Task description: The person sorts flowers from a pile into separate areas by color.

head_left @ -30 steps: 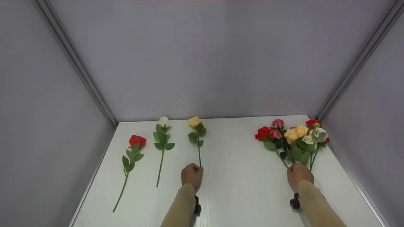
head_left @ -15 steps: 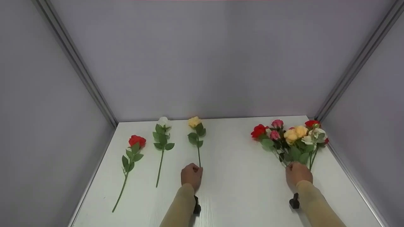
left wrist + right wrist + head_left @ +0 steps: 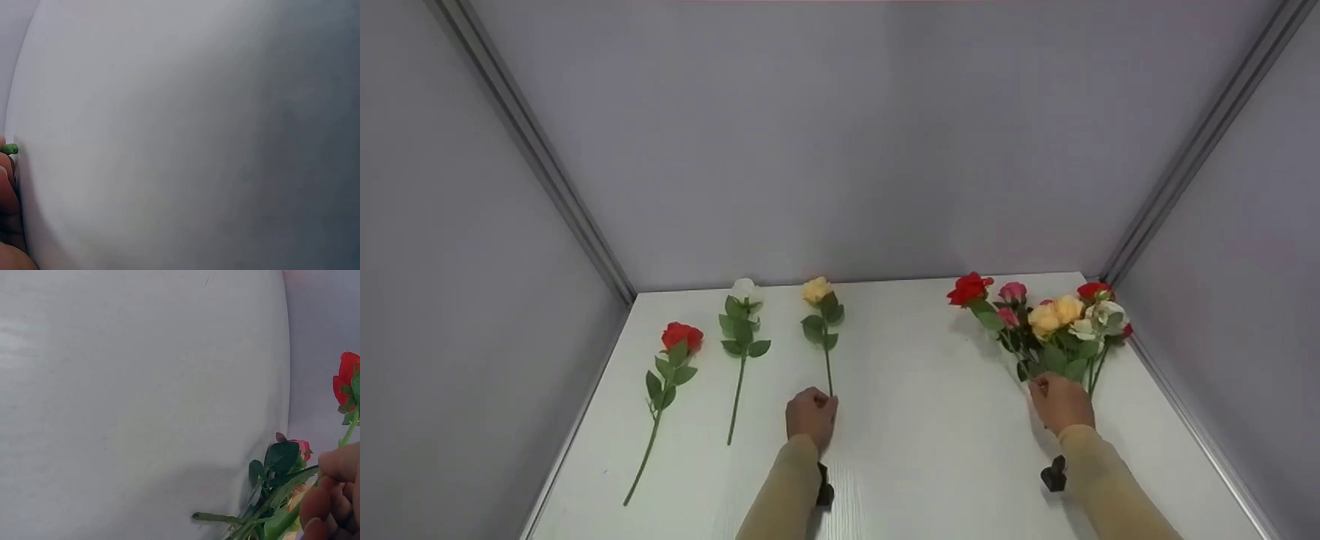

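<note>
My left hand [image 3: 811, 417] pinches the lower stem of a yellow rose [image 3: 817, 290], which lies with its bloom toward the back wall. The cut end of that green stem [image 3: 10, 149] pokes out between the fingers in the left wrist view. At the right, my right hand [image 3: 1063, 405] pinches the stem of a red rose [image 3: 970, 289]. Its bloom leans left, apart from a loose bunch of flowers [image 3: 1057, 319] in pink, yellow, white and red. Stems and leaves of the bunch [image 3: 281, 467] lie beneath the hand in the right wrist view.
A white rose [image 3: 744, 291] and another red rose [image 3: 682, 336] lie singly on the white table [image 3: 915, 420], left of the yellow one. Grey panels [image 3: 840, 142] enclose the back and both sides. A black wrist camera [image 3: 1054, 474] sits on the right sleeve.
The right hand has drawn the red rose up and left, its bloom now farther from the bunch. The left hand keeps its hold on the yellow rose.
</note>
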`<act>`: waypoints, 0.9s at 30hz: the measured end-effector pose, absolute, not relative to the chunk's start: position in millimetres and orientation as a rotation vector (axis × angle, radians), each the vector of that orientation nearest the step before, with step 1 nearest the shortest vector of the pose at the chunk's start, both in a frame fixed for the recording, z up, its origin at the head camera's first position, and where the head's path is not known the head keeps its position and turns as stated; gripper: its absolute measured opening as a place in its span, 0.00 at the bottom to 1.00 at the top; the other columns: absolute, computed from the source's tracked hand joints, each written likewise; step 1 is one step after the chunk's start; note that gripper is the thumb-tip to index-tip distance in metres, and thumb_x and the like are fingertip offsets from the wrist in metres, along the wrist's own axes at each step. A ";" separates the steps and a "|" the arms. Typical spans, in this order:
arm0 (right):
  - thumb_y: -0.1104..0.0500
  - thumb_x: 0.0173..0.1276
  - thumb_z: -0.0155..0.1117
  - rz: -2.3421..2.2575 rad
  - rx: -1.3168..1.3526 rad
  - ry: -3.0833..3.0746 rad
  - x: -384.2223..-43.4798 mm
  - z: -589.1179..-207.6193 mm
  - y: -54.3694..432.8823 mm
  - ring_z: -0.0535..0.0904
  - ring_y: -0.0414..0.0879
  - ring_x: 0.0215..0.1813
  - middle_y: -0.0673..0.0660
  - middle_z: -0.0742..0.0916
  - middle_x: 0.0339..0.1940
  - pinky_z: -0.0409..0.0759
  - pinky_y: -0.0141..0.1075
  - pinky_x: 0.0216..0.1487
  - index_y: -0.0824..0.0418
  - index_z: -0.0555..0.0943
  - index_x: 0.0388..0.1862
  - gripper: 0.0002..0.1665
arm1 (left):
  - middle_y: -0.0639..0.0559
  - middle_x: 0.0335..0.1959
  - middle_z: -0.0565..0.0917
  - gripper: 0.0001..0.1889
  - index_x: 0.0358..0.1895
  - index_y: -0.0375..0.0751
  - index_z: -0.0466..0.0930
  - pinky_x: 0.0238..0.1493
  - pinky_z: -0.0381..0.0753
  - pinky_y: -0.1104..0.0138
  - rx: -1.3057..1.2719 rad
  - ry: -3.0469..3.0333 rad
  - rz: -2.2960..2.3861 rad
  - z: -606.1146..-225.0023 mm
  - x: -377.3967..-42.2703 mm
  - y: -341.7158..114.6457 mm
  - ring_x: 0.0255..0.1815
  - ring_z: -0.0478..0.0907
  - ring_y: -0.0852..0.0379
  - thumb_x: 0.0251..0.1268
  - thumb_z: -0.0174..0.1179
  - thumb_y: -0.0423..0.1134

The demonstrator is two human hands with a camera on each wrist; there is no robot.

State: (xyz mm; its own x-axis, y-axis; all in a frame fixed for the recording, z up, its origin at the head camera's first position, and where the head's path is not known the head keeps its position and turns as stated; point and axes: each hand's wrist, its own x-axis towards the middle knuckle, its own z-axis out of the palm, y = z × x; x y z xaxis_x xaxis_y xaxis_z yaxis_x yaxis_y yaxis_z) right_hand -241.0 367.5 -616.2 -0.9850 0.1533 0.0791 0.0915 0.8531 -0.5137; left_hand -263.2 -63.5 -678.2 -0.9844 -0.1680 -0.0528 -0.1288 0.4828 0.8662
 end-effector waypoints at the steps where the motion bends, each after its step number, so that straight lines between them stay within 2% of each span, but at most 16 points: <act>1: 0.55 0.72 0.57 0.806 -0.199 -2.903 -240.2 -614.1 366.9 0.75 0.43 0.18 0.58 0.84 0.29 0.76 0.42 0.28 0.68 0.81 0.43 0.15 | 0.55 0.24 0.79 0.08 0.28 0.46 0.78 0.28 0.74 0.64 0.272 -2.673 -1.553 -677.9 -263.7 -63.0 0.26 0.74 0.56 0.63 0.63 0.42; 10: 0.54 0.72 0.58 0.914 -0.169 -2.815 -229.1 -595.6 356.8 0.74 0.44 0.18 0.55 0.82 0.25 0.73 0.38 0.22 0.64 0.80 0.42 0.13 | 0.54 0.22 0.80 0.07 0.28 0.45 0.79 0.28 0.75 0.64 0.295 -2.642 -1.591 -680.2 -265.9 -62.3 0.25 0.76 0.57 0.63 0.63 0.41; 17: 0.55 0.70 0.61 0.908 -0.103 -2.718 -223.2 -587.7 349.0 0.73 0.45 0.25 0.53 0.81 0.24 0.73 0.38 0.28 0.62 0.81 0.38 0.10 | 0.53 0.23 0.81 0.07 0.28 0.44 0.81 0.28 0.76 0.63 0.324 -2.585 -1.619 -679.1 -265.0 -63.2 0.25 0.77 0.56 0.62 0.64 0.40; 27: 0.54 0.68 0.63 0.947 -0.088 -2.651 -216.1 -582.2 342.5 0.73 0.44 0.23 0.51 0.81 0.22 0.72 0.37 0.26 0.60 0.81 0.36 0.10 | 0.51 0.25 0.81 0.08 0.30 0.41 0.81 0.31 0.76 0.62 0.394 -2.554 -1.645 -676.1 -265.5 -66.7 0.28 0.77 0.54 0.64 0.62 0.41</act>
State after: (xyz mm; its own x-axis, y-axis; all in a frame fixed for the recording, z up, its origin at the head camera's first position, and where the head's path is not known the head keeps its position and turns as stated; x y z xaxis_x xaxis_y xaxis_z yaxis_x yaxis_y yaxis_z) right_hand -216.1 342.5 -582.2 -0.9458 0.1649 0.2799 -0.0498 0.7778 -0.6265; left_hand -265.5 -66.7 -676.1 -0.9639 -0.2561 -0.0730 -0.1723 0.3911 0.9041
